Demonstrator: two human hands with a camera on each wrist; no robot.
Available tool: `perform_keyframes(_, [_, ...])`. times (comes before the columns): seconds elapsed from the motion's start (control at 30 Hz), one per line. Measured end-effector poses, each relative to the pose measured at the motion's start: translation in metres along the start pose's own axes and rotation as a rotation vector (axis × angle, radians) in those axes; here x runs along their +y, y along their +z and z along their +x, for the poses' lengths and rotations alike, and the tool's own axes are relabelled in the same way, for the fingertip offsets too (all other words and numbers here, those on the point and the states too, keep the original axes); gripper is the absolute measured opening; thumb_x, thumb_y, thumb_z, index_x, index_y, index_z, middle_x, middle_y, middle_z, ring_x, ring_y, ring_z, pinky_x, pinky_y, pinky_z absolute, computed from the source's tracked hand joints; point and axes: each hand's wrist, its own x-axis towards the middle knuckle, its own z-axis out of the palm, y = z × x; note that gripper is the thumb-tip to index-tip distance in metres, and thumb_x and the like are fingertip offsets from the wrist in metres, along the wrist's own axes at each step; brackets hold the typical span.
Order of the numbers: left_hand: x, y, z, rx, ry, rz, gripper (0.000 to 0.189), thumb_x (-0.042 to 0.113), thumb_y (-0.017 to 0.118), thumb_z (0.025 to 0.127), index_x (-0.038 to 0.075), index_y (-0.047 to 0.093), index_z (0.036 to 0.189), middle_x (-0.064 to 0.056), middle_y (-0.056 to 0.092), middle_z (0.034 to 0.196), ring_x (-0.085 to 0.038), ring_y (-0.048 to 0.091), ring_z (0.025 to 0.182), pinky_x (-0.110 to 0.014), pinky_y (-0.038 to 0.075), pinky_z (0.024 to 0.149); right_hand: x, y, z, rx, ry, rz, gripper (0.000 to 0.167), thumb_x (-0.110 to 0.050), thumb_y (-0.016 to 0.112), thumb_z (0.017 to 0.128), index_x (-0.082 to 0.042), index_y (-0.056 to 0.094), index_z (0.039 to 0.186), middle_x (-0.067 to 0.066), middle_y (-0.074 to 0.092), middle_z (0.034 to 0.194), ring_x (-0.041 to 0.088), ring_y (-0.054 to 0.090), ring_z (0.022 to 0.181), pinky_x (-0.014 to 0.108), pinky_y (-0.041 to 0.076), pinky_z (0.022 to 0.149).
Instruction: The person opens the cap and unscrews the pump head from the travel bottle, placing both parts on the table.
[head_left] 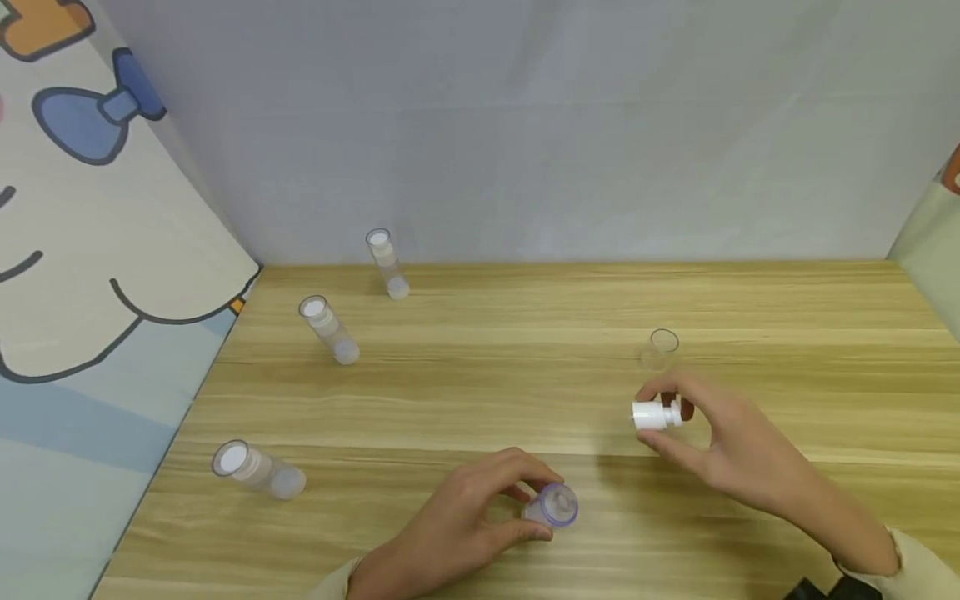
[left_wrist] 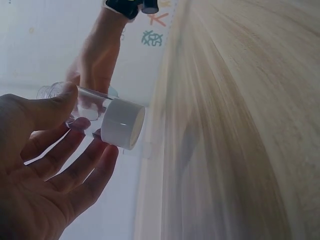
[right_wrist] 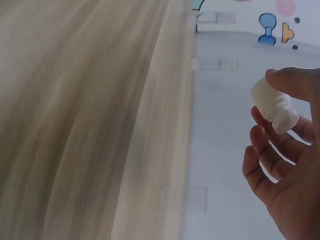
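My left hand [head_left: 476, 510] grips a small clear bottle [head_left: 558, 505] between thumb and fingers, its round mouth facing up and away from the palm. In the left wrist view the bottle [left_wrist: 120, 122] shows a white base and a clear threaded neck beside the thumb. My right hand [head_left: 731, 442] pinches a white pump head [head_left: 654, 414] lying sideways, its narrow end toward the palm. The right wrist view shows this pump head [right_wrist: 275, 105] between thumb and fingertips. Just beyond the right hand, a clear cap [head_left: 663, 343] stands on the table.
Along the left side of the wooden table [head_left: 495, 358] stand a front bottle [head_left: 262, 471], a middle bottle [head_left: 330, 331] and a back bottle [head_left: 387, 264], all with clear caps over white tops. A pale curtain [head_left: 525, 150] hangs behind, and a cartoon-print cloth [head_left: 97, 250] borders the left.
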Motion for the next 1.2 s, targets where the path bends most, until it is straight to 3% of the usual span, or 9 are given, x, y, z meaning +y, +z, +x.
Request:
perform_keyframes(0.3, [0.0, -0.002, -0.002, -0.01, -0.034, -0.031, 0.043, 0.011, 0.083, 0.087, 0.013, 0.066, 0.126, 0.001, 0.071, 0.121, -0.008, 0.069, 0.11, -0.022, 0.06, 0.093, 0.045, -0.005, -0.001, -0.029, 0.21, -0.052, 0.039, -0.008, 0.087, 0.084, -0.02, 0.066, 0.115, -0.009, 0.068, 0.098, 0.0, 0.053, 0.084, 0.017, 0.045, 0.071])
perform_keyframes(0.43, [0.001, -0.003, -0.003, -0.011, -0.042, -0.035, 0.043, 0.01, 0.082, 0.087, 0.014, 0.066, 0.126, 0.002, 0.071, 0.121, -0.007, 0.068, 0.11, -0.022, 0.06, 0.093, 0.063, -0.009, -0.003, -0.033, 0.298, -0.025, 0.034, -0.011, 0.085, 0.088, -0.019, 0.067, 0.116, -0.005, 0.069, 0.102, 0.0, 0.055, 0.084, 0.014, 0.046, 0.074])
perform_keyframes(0.57, [0.001, -0.003, -0.003, -0.01, -0.036, -0.036, 0.042, 0.011, 0.082, 0.087, 0.014, 0.066, 0.126, 0.002, 0.071, 0.12, -0.007, 0.069, 0.11, -0.022, 0.06, 0.093, 0.078, -0.013, -0.003, -0.029, 0.358, -0.003, 0.03, -0.014, 0.083, 0.09, -0.017, 0.068, 0.116, -0.001, 0.068, 0.105, -0.001, 0.056, 0.085, 0.012, 0.047, 0.075])
perform_keyframes(0.83, [0.001, -0.003, -0.003, -0.021, -0.041, -0.042, 0.042, 0.01, 0.082, 0.088, 0.012, 0.066, 0.126, -0.001, 0.071, 0.121, -0.01, 0.069, 0.111, -0.021, 0.06, 0.093, 0.102, -0.017, -0.001, -0.055, 0.476, -0.041, 0.032, -0.025, 0.079, 0.095, -0.015, 0.065, 0.121, 0.007, 0.07, 0.106, 0.0, 0.057, 0.079, 0.021, 0.045, 0.066])
perform_keyframes(1.07, [0.0, -0.003, -0.003, -0.023, -0.045, -0.035, 0.043, 0.01, 0.082, 0.087, 0.011, 0.065, 0.127, -0.001, 0.071, 0.122, -0.01, 0.069, 0.112, -0.021, 0.06, 0.093, 0.116, -0.016, 0.003, -0.076, 0.49, -0.013, 0.034, -0.026, 0.077, 0.096, -0.01, 0.064, 0.123, 0.018, 0.072, 0.11, -0.013, 0.059, 0.082, 0.016, 0.048, 0.067])
perform_keyframes(1.2, [-0.001, -0.002, -0.003, -0.026, -0.048, -0.034, 0.043, 0.011, 0.081, 0.088, 0.011, 0.065, 0.127, 0.0, 0.071, 0.122, -0.01, 0.069, 0.112, -0.021, 0.06, 0.093, 0.121, -0.013, 0.004, -0.074, 0.472, -0.023, 0.033, -0.025, 0.078, 0.096, -0.01, 0.065, 0.123, 0.019, 0.073, 0.108, -0.012, 0.058, 0.081, 0.017, 0.049, 0.065])
